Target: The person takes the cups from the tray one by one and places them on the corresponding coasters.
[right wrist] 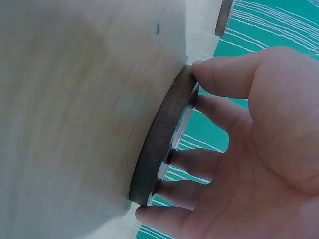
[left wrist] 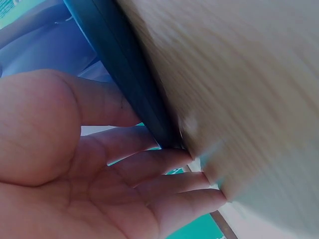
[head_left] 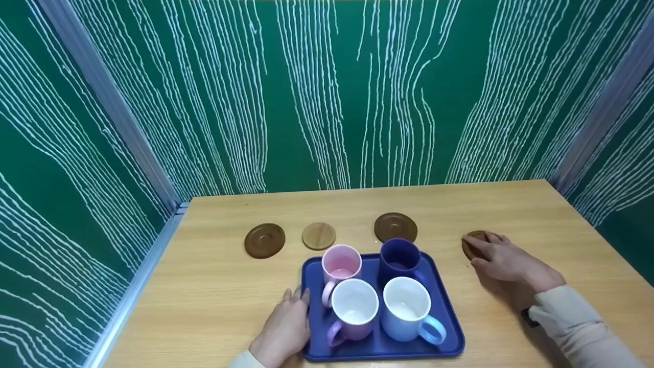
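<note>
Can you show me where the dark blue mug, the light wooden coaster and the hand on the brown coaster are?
Dark blue mug [head_left: 399, 259]: head view, front wall.
Light wooden coaster [head_left: 319, 235]: head view, middle of top.
Right hand [head_left: 501, 260]: head view, back of hand.

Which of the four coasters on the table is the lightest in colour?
The pale wooden coaster, second from the left, behind the pink mug. The other three are dark brown.

We see two bare hands, no rings or gloves on either. Our right hand [head_left: 503, 260] comes out of a cream, soft-looking long sleeve [head_left: 582, 327] with a snug cuff, and a dark band [head_left: 529, 317] shows at that wrist. Our left hand [head_left: 283, 329] shows only a pale cuff edge [head_left: 245, 360].
</note>
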{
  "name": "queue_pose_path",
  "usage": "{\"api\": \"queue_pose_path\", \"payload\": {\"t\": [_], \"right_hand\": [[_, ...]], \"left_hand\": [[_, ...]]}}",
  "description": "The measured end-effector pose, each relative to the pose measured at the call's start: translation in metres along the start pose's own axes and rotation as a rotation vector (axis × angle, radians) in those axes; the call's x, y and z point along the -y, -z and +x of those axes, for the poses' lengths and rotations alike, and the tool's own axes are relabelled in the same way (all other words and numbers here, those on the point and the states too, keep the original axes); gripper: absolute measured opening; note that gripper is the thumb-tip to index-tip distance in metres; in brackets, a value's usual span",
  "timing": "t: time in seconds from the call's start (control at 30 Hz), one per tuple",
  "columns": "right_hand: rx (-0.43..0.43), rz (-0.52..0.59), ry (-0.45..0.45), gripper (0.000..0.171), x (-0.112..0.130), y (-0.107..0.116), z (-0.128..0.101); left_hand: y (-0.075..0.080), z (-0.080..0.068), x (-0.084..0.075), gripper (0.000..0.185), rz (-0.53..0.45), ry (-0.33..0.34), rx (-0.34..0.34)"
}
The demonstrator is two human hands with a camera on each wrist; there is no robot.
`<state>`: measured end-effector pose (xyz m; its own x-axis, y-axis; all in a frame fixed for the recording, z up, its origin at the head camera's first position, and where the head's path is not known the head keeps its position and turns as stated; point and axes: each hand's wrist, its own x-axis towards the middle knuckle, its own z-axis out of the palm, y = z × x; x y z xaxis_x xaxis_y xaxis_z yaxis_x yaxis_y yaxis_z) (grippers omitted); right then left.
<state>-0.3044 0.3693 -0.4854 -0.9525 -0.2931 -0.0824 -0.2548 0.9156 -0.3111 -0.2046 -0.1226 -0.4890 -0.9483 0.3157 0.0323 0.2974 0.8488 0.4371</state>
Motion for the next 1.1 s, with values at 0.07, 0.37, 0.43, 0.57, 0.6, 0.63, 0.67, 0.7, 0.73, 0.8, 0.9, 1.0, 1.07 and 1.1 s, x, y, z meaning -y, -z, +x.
{"api": "queue_pose_path", "payload": {"t": [0.07,0.37,0.43,0.57,0.6,0.63,0.67,0.7,0.73,0.8,0.9,1.0,1.07,1.1], "right_hand": [[0.005,0.005,-0.003,0.063,0.001,0.001,0.004],[0.032,0.019,-0.04,0.064,0.003,0.004,0.025],[0.027,0.015,-0.03,0.063,0.004,0.004,0.03],[0.013,-0.007,0.006,0.062,0.005,0.005,0.039],[0.012,-0.01,0.01,0.061,0.005,0.005,0.041],[0.012,-0.013,0.015,0.061,0.005,0.006,0.043],[0.017,-0.009,0.007,0.061,0.005,0.006,0.044],[0.021,-0.006,0.0,0.062,0.005,0.006,0.045],[0.024,-0.003,-0.005,0.062,0.005,0.006,0.047],[0.03,0.003,-0.017,0.063,0.006,0.007,0.049],[0.036,0.009,-0.029,0.064,0.007,0.008,0.052],[0.043,0.011,-0.035,0.064,0.008,0.008,0.056],[0.052,0.013,-0.041,0.065,0.009,0.008,0.058],[0.058,0.014,-0.048,0.065,0.009,0.007,0.059]], "left_hand": [[0.0,0.0,0.0,0.049,0.001,0.0,-0.001],[0.001,0.0,-0.002,0.048,0.001,0.007,-0.002],[0.001,0.0,-0.002,0.049,0.012,0.008,-0.002],[0.001,-0.001,-0.001,0.052,0.042,0.002,-0.003],[0.0,-0.001,-0.001,0.052,0.05,-0.003,-0.005],[0.001,-0.001,-0.001,0.053,0.056,-0.008,-0.007],[0.001,-0.001,-0.001,0.053,0.053,-0.005,-0.004],[0.001,-0.001,-0.001,0.053,0.049,-0.005,-0.003],[0.001,-0.001,-0.002,0.053,0.045,-0.001,-0.001],[0.002,-0.001,-0.002,0.053,0.033,0.003,0.002],[0.002,0.0,-0.003,0.052,0.014,0.013,0.009],[0.003,0.0,-0.003,0.052,0.004,0.017,0.011],[0.002,0.0,-0.002,0.052,0.005,0.016,0.007],[0.002,-0.001,-0.002,0.051,0.005,0.015,0.005]]}}
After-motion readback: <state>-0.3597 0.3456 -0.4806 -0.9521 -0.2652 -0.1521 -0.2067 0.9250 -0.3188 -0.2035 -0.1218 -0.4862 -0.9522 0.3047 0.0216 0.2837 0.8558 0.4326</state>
